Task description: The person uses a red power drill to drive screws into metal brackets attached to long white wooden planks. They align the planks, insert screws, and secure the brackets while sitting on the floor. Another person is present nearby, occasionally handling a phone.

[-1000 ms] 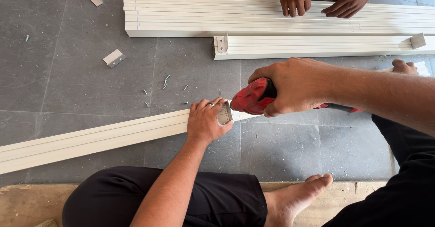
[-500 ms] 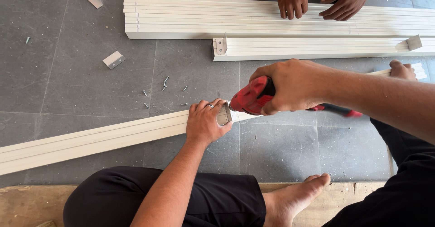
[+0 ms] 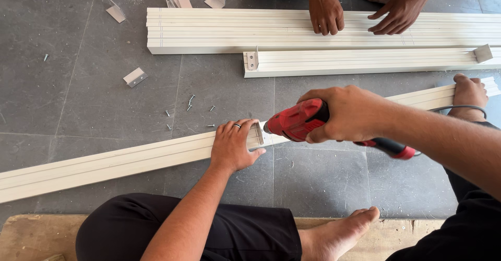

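red drill [image 3: 297, 121] (smooth plastic) meets ridged cream rail [image 3: 130, 159].

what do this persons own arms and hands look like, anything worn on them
Both forearms are bare, with no sleeves, gloves or watch in view. The left hand wears a thin silver-coloured ring on one finger. The right hand shows no ring or other jewellery on the parts that can be seen.
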